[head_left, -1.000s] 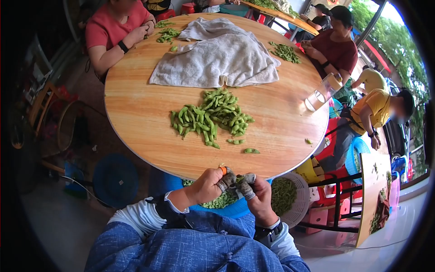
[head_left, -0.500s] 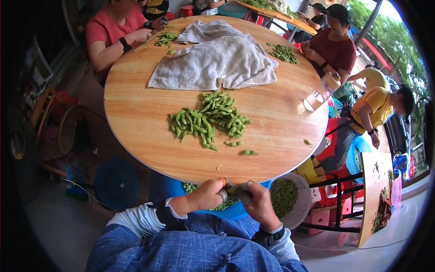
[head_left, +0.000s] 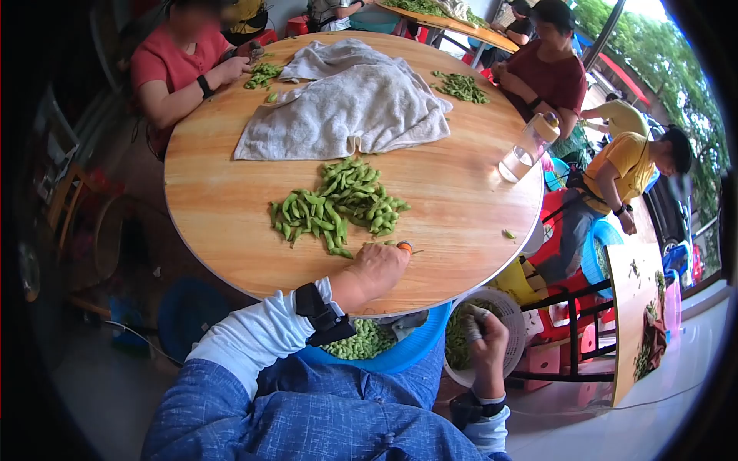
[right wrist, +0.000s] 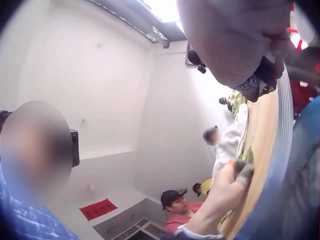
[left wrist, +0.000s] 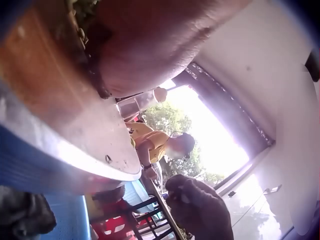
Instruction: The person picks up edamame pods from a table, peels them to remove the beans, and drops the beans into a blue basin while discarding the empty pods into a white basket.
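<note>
My left hand reaches onto the round wooden table, right at the front edge of a pile of green soybean pods. In the right wrist view, grey-wrapped fingertips of that hand point down at the tabletop beside pods. A thin stem-like bit shows past the orange band on it; I cannot tell if the fingers pinch a pod. My right hand, fingers loosely bent and wrapped in grey, hovers over a white basket of green pods. No pod shows in it.
A blue basin holding shelled beans and a dark cloth sits below the table edge. A pale towel covers the table's middle. A clear bottle stands at the right. Several people sit around.
My hands were together over the basin, fingers on a pod. They have parted: the left went forward onto the table by the pods, the right moved right and down over the white basket.
</note>
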`<state>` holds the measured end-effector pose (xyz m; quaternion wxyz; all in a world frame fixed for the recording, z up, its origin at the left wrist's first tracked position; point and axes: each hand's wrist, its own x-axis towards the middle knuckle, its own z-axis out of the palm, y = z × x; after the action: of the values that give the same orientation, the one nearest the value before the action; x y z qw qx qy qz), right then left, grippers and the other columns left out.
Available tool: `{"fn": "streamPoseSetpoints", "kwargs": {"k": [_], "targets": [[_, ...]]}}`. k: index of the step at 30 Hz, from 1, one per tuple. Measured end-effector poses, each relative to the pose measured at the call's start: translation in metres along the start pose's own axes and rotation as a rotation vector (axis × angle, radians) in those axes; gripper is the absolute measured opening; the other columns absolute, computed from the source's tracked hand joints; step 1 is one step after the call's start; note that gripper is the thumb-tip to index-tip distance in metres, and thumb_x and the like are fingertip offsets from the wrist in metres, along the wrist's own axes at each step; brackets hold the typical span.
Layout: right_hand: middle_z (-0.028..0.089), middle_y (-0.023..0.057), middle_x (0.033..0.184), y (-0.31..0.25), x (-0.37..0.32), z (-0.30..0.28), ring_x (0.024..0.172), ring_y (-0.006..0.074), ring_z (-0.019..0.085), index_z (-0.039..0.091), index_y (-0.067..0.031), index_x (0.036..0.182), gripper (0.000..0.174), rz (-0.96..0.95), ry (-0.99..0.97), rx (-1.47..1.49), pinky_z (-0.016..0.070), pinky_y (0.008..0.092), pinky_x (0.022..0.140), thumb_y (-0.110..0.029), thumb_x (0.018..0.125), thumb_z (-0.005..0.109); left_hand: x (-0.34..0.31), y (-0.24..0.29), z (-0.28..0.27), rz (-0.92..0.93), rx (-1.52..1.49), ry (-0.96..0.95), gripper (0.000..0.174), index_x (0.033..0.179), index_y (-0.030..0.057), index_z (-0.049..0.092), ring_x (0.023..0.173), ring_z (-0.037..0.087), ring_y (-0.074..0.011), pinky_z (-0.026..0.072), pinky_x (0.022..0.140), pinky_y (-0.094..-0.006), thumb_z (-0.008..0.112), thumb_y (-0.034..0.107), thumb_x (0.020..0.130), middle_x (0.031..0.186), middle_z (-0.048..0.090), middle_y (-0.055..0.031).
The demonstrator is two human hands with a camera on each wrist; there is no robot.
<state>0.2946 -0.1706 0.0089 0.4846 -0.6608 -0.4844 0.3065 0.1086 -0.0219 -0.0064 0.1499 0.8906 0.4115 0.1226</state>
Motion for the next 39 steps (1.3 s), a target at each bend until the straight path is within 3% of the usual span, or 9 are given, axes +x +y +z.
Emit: {"fn": "streamPoseSetpoints", "kwargs": {"k": [1, 4, 7, 8, 10, 18, 27, 30, 39], "targets": [[0.059, 0.0048, 0.075, -0.005, 0.000, 0.009, 0.068, 0.0090, 0.054, 0.057, 0.0028, 0.091, 0.015, 0.011, -0.052, 0.083, 0.0437, 0.0213, 0.063, -0.003, 0.078, 0.057, -0.002, 0.000, 0.001, -0.020, -0.014, 0.008, 0.012, 0.078, -0.0015, 0.048, 0.055, 0.056, -0.0291, 0.0439, 0.052, -0.0379, 0.050, 0.010, 0.077, 0.062, 0.056, -0.0151], [0.059, 0.0047, 0.085, -0.018, 0.002, 0.034, 0.076, 0.0111, 0.054, 0.055, 0.0022, 0.099, 0.023, 0.126, -0.218, 0.407, 0.0424, 0.0225, 0.071, -0.009, 0.079, 0.055, -0.020, -0.015, 0.019, -0.019, -0.792, 0.116, 0.004, 0.078, 0.0019, 0.049, 0.045, 0.047, -0.0150, 0.0375, 0.042, -0.0284, 0.046, 0.004, 0.079, 0.055, 0.051, -0.0044], [0.057, 0.0028, 0.080, -0.044, 0.007, 0.052, 0.066, 0.0073, 0.049, 0.055, 0.0012, 0.095, 0.026, 0.251, -0.360, 0.540, 0.0377, 0.0186, 0.060, -0.019, 0.078, 0.058, -0.056, 0.007, -0.027, -0.435, -1.604, -0.221, 0.011, 0.079, 0.0052, 0.050, 0.044, 0.035, -0.0046, 0.0266, 0.039, -0.0192, 0.041, -0.001, 0.081, 0.054, 0.043, 0.0032], [0.057, 0.0018, 0.080, -0.042, 0.008, 0.056, 0.067, 0.0066, 0.049, 0.056, 0.0008, 0.094, 0.025, 0.259, -0.432, 0.586, 0.0375, 0.0183, 0.060, -0.018, 0.079, 0.057, -0.066, 0.009, -0.023, -0.396, -1.677, -0.184, 0.006, 0.078, 0.0063, 0.052, 0.045, 0.034, -0.0008, 0.0238, 0.040, -0.0156, 0.050, 0.010, 0.083, 0.056, 0.044, 0.0052], [0.057, -0.0002, 0.079, -0.036, 0.011, 0.063, 0.068, 0.0051, 0.049, 0.056, 0.0002, 0.093, 0.022, 0.275, -0.571, 0.678, 0.0371, 0.0176, 0.060, -0.018, 0.081, 0.055, -0.079, 0.009, -0.025, -0.335, -1.710, -0.213, 0.005, 0.079, 0.0062, 0.052, 0.046, 0.035, -0.0006, 0.0243, 0.040, -0.0157, 0.051, 0.009, 0.083, 0.057, 0.045, 0.0054], [0.055, -0.0019, 0.074, -0.051, 0.006, 0.069, 0.063, 0.0038, 0.045, 0.056, 0.0007, 0.090, 0.022, 0.306, -0.568, 0.721, 0.0337, 0.0164, 0.056, -0.019, 0.080, 0.057, -0.091, 0.016, -0.032, -0.257, -1.651, -0.121, 0.009, 0.075, 0.0078, 0.050, 0.045, 0.029, -0.0013, 0.0204, 0.041, -0.0170, 0.053, 0.013, 0.082, 0.055, 0.038, 0.0074], [0.056, -0.0013, 0.075, -0.050, 0.004, 0.073, 0.065, 0.0043, 0.047, 0.055, 0.0004, 0.090, 0.021, 0.288, -0.554, 0.685, 0.0355, 0.0169, 0.058, -0.018, 0.080, 0.056, -0.094, 0.016, -0.034, -0.185, -1.502, -0.078, 0.015, 0.074, 0.0074, 0.050, 0.052, 0.034, -0.0004, 0.0261, 0.046, -0.0155, 0.056, 0.019, 0.081, 0.060, 0.041, 0.0086], [0.056, -0.0009, 0.077, -0.049, 0.004, 0.073, 0.066, 0.0043, 0.048, 0.055, -0.0002, 0.090, 0.019, 0.279, -0.560, 0.682, 0.0363, 0.0172, 0.059, -0.017, 0.080, 0.056, -0.095, 0.013, -0.037, -0.234, -1.530, -0.144, 0.004, 0.076, 0.0033, 0.053, 0.062, 0.042, -0.0025, 0.0353, 0.055, -0.0173, 0.054, 0.006, 0.079, 0.067, 0.049, 0.0055], [0.057, -0.0007, 0.079, -0.057, 0.003, 0.069, 0.071, 0.0060, 0.050, 0.055, -0.0004, 0.090, 0.013, 0.253, -0.568, 0.631, 0.0399, 0.0198, 0.066, -0.007, 0.079, 0.055, -0.095, 0.012, -0.035, -0.171, -1.467, -0.171, 0.005, 0.078, 0.0009, 0.055, 0.067, 0.046, -0.0038, 0.0395, 0.060, -0.0189, 0.054, 0.005, 0.079, 0.071, 0.054, 0.0030]]}}
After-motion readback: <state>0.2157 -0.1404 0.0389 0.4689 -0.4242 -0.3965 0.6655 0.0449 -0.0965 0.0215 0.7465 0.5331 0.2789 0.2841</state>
